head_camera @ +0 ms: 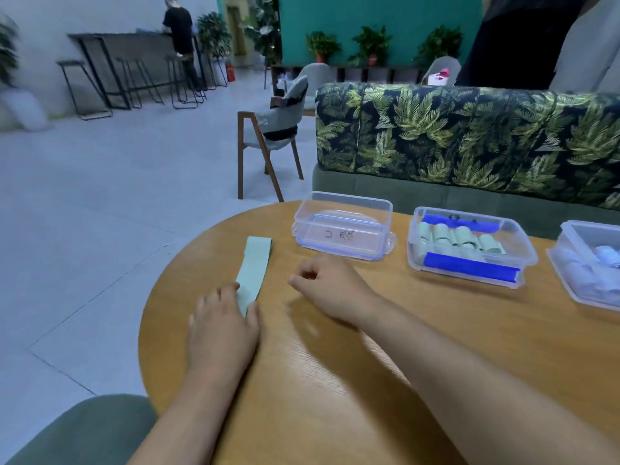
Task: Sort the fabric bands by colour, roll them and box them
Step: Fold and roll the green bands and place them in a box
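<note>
A pale green fabric band (254, 268) lies flat on the round wooden table (335, 380), running away from me. My left hand (223, 327) rests on its near end, fingers and thumb laid on the cloth. My right hand (327, 285) hovers just right of the band with fingers loosely curled, holding nothing. An empty clear box (342, 226) stands beyond my right hand. To its right is a clear box with blue clips (469, 246) holding several rolled pale green bands. A third clear box (590, 263) at the right edge holds whitish rolls.
A leaf-patterned sofa (469, 135) backs the far side of the table. A wooden chair (268, 142) stands on the tiled floor to the left. A person stands far off at a high counter (134, 38). A green seat cushion (84, 427) lies at bottom left.
</note>
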A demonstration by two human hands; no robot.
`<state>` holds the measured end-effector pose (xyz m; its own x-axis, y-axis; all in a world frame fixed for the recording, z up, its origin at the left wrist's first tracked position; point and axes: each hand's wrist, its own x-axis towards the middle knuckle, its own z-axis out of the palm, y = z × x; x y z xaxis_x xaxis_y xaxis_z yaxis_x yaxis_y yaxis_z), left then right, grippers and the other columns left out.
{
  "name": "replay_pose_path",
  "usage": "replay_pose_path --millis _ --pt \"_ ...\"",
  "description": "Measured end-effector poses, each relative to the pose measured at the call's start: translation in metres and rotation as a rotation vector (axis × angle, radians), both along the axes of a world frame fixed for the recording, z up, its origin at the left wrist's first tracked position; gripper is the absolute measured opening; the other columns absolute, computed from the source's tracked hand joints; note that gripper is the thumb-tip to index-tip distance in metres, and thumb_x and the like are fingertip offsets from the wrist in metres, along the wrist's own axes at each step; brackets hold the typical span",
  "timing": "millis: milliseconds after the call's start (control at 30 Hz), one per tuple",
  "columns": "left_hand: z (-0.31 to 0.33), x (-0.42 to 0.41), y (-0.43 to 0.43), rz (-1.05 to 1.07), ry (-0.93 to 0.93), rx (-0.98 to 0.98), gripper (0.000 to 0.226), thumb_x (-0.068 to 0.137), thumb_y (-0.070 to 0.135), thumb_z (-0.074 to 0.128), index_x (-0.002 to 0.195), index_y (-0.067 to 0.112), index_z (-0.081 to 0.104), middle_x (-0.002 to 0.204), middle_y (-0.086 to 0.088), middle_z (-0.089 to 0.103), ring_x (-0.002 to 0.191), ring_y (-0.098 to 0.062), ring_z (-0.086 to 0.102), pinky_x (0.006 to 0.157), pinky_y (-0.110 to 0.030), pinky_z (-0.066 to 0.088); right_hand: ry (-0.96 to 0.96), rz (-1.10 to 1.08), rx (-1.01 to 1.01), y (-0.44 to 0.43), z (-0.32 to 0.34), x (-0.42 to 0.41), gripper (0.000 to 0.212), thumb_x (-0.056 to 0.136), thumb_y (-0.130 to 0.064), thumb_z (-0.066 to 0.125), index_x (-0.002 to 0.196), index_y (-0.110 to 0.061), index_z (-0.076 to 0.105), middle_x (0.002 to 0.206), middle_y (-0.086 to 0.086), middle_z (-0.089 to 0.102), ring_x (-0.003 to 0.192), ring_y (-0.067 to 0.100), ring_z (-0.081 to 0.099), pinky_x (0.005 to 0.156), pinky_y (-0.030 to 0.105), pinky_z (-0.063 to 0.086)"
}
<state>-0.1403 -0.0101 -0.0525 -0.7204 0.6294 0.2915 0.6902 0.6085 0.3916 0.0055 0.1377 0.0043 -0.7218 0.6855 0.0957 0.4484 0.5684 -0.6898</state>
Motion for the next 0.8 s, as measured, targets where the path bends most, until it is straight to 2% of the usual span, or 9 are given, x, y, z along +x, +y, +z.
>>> replay_pose_path --millis 67,133,233,333,400,533,667,800 --pt "-0.005 -0.001 0.002 -0.033 0.032 0.004 0.039 0.096 0.032 0.067 0.130 0.012 0.065 0.122 -0.011 0.067 0.112 -0.036 0.056 0.092 -0.049 0.049 0.015 0.043 -0.012 -0.011 -0.010 -0.009 0.016 0.093 -0.029 0.066 0.093 -0.019 0.079 0.088 -0.007 0.074 0.082 0.008 0.064 0.085 0.035 0.055" --pt "-0.011 -0.004 0.006 -0.066 0.081 -0.004 0.030 0.096 0.021 0.065 0.123 0.007 0.067 0.112 -0.016 0.070 0.100 -0.039 0.057 0.088 -0.048 0.048 0.023 0.076 0.010 -0.016 -0.021 -0.012 0.019 0.093 -0.028 0.067 0.107 -0.026 0.079 0.103 -0.012 0.072 0.092 0.003 0.063 0.094 0.033 0.053" --pt "-0.007 -0.008 0.008 -0.086 0.044 0.037 0.027 0.097 0.006 0.060 0.123 0.006 0.068 0.110 -0.016 0.071 0.099 -0.039 0.058 0.090 -0.046 0.046 -0.027 0.143 0.137 -0.019 -0.036 -0.011 0.038 0.093 -0.028 0.067 0.130 -0.032 0.069 0.126 -0.011 0.061 0.118 0.012 0.057 0.107 0.032 0.047" --pt "0.008 0.010 0.005 -0.199 -0.048 0.164 0.031 0.101 0.011 0.056 0.130 0.014 0.067 0.111 -0.006 0.073 0.109 -0.031 0.055 0.089 -0.042 0.047 -0.017 0.207 0.283 -0.021 -0.040 -0.003 0.066 0.087 -0.023 0.067 0.149 -0.037 0.049 0.150 -0.013 0.046 0.136 0.018 0.046 0.115 0.036 0.041" --pt "0.013 0.030 0.002 -0.370 -0.084 0.231 0.030 0.102 0.013 0.056 0.130 0.020 0.064 0.105 0.000 0.071 0.106 -0.024 0.055 0.082 -0.038 0.046 0.016 0.218 0.338 -0.022 -0.037 0.007 0.074 0.085 -0.024 0.067 0.153 -0.038 0.043 0.157 -0.015 0.042 0.143 0.016 0.042 0.119 0.039 0.039" --pt "0.013 0.061 0.005 -0.647 -0.216 0.288 0.025 0.100 0.025 0.058 0.124 0.034 0.057 0.109 0.011 0.067 0.104 -0.014 0.064 0.087 -0.042 0.054 0.063 0.186 0.274 -0.019 -0.031 0.044 0.067 0.079 -0.018 0.065 0.142 -0.039 0.055 0.139 -0.024 0.058 0.132 0.008 0.048 0.112 0.037 0.043" --pt "0.022 0.094 0.013 -0.843 -0.292 0.335 0.018 0.103 0.037 0.061 0.121 0.035 0.059 0.101 0.012 0.067 0.089 -0.011 0.069 0.078 -0.044 0.057 0.079 0.124 0.301 -0.013 -0.032 0.101 0.051 0.078 -0.027 0.059 0.127 -0.039 0.065 0.119 -0.026 0.067 0.113 0.007 0.058 0.101 0.038 0.048" --pt "0.030 0.147 0.027 -1.044 -0.255 0.338 0.023 0.104 0.032 0.065 0.126 0.030 0.063 0.111 0.018 0.068 0.102 -0.003 0.065 0.089 -0.028 0.053 0.100 -0.005 0.321 -0.012 -0.036 0.176 0.041 0.082 -0.025 0.068 0.121 -0.039 0.070 0.104 -0.027 0.067 0.103 0.005 0.060 0.092 0.038 0.051"
